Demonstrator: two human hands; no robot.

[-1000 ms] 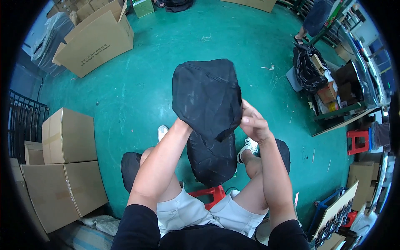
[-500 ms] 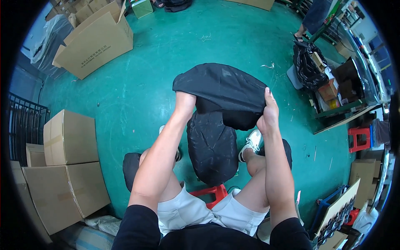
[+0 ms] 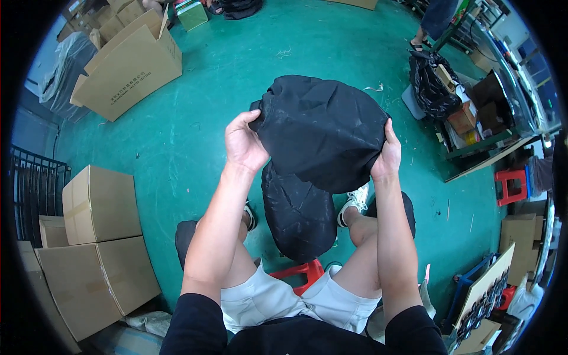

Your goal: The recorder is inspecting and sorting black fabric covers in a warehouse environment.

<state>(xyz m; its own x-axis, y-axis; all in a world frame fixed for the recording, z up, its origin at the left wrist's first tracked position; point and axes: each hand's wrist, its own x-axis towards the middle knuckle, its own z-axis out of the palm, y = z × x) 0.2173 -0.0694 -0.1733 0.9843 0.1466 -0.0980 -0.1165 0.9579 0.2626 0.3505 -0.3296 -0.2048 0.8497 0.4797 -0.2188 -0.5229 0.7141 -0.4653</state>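
Note:
A black fabric cover (image 3: 325, 127) hangs stretched in the air between my hands, its broad creased face turned up. My left hand (image 3: 245, 145) grips the cover's left edge, the thumb over a bunched fold and the other fingers mostly hidden. At the opposite edge my right hand (image 3: 387, 157) pinches the cloth, thumb on the near side and fingers behind it. Beneath the cover, between my legs, sits a rounded oblong thing wrapped in the same wrinkled black cloth (image 3: 299, 222). Its upper end is hidden by the cover.
A red stool (image 3: 305, 275) shows under me. Closed cardboard boxes (image 3: 100, 207) are stacked at left; an open carton (image 3: 130, 77) stands far left. At right are a black-bagged bin (image 3: 435, 89), a cluttered workbench (image 3: 482, 145) and another red stool (image 3: 512, 186). Someone's legs show far right.
The cover has turned and spread, showing a broader face. My left hand, earlier partly under its edge, is now outside gripping the left side. My right hand has shifted slightly.

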